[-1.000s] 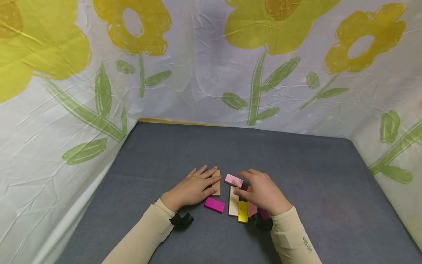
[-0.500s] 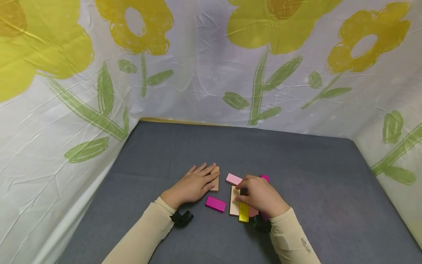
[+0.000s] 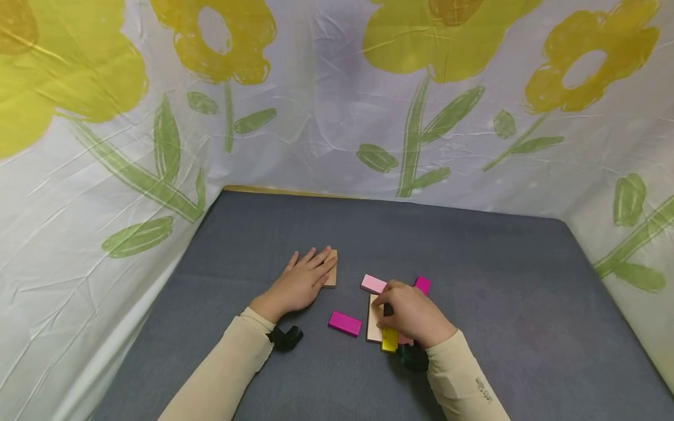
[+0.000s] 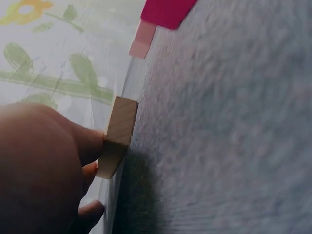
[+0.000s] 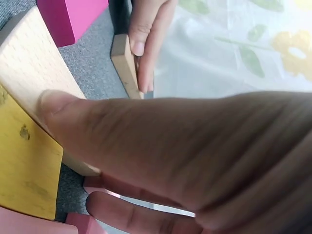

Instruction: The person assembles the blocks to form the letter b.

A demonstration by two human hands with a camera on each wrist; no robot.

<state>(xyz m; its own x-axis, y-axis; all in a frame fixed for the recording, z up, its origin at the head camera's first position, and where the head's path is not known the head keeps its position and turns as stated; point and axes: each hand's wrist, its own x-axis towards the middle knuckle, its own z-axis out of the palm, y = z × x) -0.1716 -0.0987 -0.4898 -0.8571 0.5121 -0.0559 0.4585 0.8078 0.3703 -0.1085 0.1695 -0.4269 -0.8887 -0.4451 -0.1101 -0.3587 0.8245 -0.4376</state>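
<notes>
With its fingers outstretched, my left hand (image 3: 296, 286) lies over a wooden block (image 3: 331, 279) left of the others. The left wrist view shows the end of that wooden block (image 4: 122, 122) beside the fingers. My right hand (image 3: 417, 313) pinches a paler wooden block (image 3: 373, 326) in the group. Its thumb (image 5: 61, 105) presses on the paler block's broad face in the right wrist view, and the fingers curl past the far end. A yellow block (image 3: 389, 341) sits along its right side. Part of a salmon-pink block (image 3: 405, 340) shows under the right hand.
A magenta block (image 3: 344, 323) lies between the hands. Beyond the group are a light pink block (image 3: 373, 284) and another magenta block (image 3: 423, 285), partly covered by the right hand. Flower-printed cloth (image 3: 316, 117) hangs around the grey table (image 3: 474, 251).
My left hand has slid the wooden block away and to the left. The right fingers have curled in over the paler block. The magenta block behind that hand has come into view.
</notes>
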